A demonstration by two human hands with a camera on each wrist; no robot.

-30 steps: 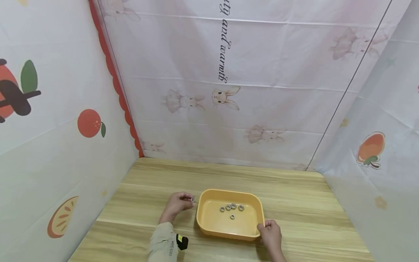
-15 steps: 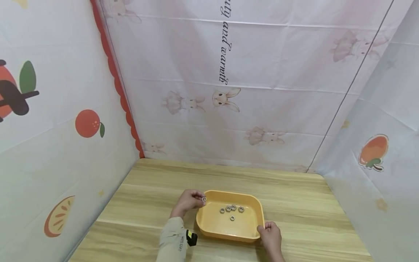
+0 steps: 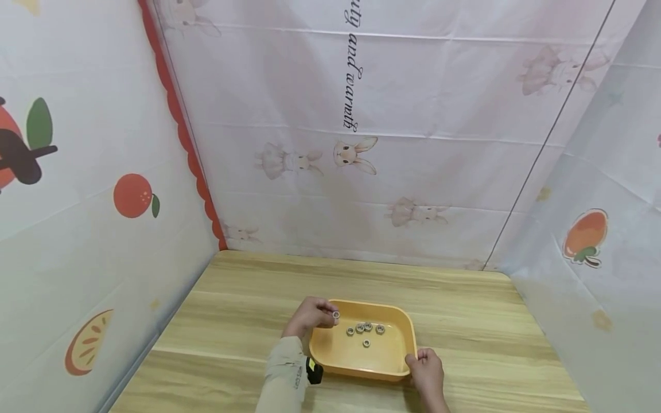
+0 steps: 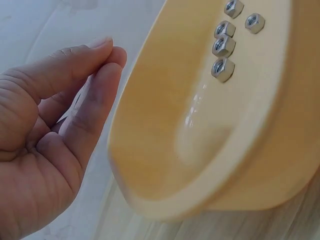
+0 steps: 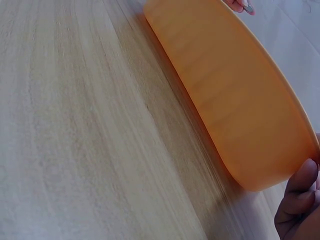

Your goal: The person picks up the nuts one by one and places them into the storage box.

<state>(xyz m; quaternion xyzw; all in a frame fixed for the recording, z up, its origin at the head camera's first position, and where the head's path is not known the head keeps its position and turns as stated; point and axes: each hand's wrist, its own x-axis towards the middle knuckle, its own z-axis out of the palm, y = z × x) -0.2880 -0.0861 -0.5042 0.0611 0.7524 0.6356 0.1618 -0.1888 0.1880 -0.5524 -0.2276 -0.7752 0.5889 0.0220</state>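
Note:
A yellow plastic basin (image 3: 335, 353) stands on the wooden table, with several metal hex nuts (image 3: 380, 329) lying on its floor. Between thumb and fingertips my left hand (image 3: 311, 315) pinches another hex nut (image 3: 336, 315), held over the basin's left end. Fingers hide that nut in the left wrist view, where the hand (image 4: 60, 110) appears beside the rim. At the basin's right front corner, my right hand (image 3: 428, 370) grips the rim, thumb over the edge. The right wrist view catches the basin's outer wall (image 5: 235, 100) and part of this hand (image 5: 297, 210).
The wood-grain table (image 3: 248, 275) runs back to a white cloth backdrop (image 3: 289, 223) printed with rabbits. Printed fabric also hangs at the left and right sides. A black device (image 3: 314, 371) is strapped on the left wrist, over a beige sleeve (image 3: 283, 373).
My left hand has carried the pinched nut rightward, from beside the basin to over its left end. The right hand and the nuts in the basin have stayed in place.

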